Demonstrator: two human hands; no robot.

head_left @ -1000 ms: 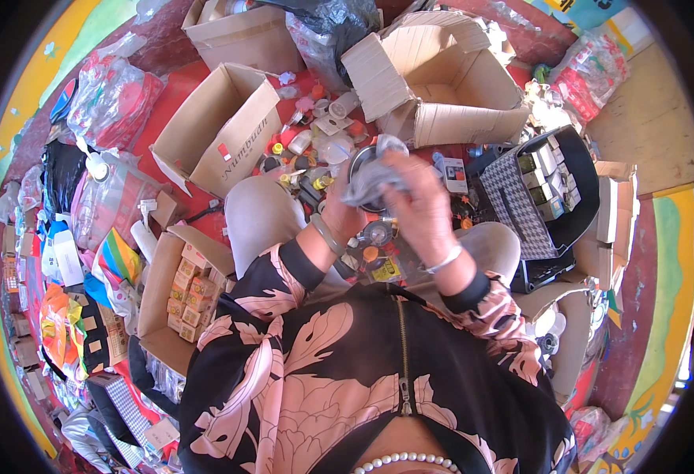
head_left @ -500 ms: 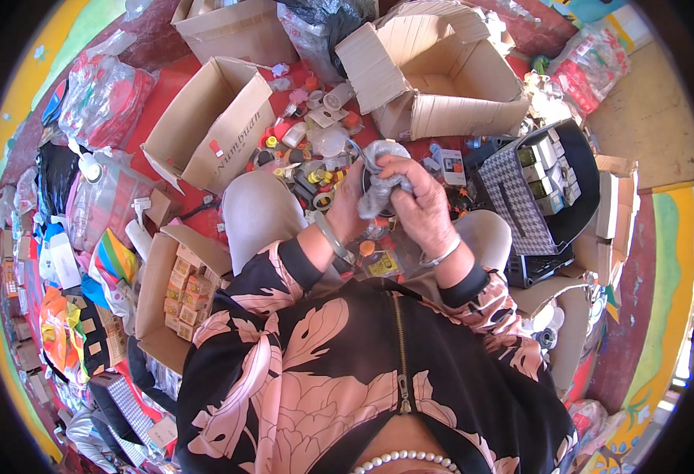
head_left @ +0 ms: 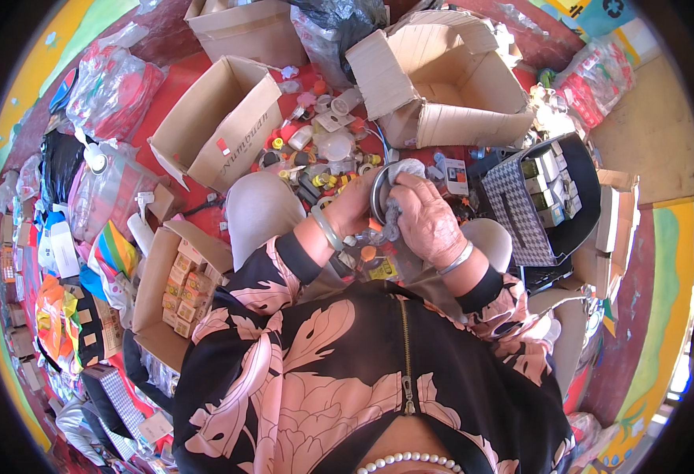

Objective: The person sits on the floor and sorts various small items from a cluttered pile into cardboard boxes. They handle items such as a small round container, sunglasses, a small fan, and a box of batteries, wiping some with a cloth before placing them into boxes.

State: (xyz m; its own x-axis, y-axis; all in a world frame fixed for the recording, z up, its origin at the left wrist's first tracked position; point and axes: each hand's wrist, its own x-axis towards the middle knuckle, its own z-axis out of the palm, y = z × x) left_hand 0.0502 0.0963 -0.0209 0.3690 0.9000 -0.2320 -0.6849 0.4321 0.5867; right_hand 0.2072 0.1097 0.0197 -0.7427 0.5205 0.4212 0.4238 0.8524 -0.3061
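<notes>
My left hand [head_left: 351,205] is closed on a round object with a dark, shiny metal-like rim [head_left: 376,197]; its exact kind is hard to make out. Crumpled grey cloth [head_left: 408,167] is bunched in my right hand [head_left: 426,223], whose fingers press it against the inside of the rim. Both hands are held between my knees, above a heap of small plastic parts [head_left: 333,148]. Part of the round object is hidden by the cloth and my right fingers. An orange piece [head_left: 369,253] lies below my hands.
Open cardboard boxes stand ahead on the left [head_left: 205,118] and right [head_left: 473,118]. A houndstooth bin [head_left: 513,197] of small cartons leans at my right. Left of my knee sits a box [head_left: 153,316] of small packages. Plastic bags [head_left: 114,91] crowd the far left.
The round object has turned so its dark rim now shows. My right hand has moved slightly right and down, and the cloth now lies spread along the rim rather than bunched over it.
</notes>
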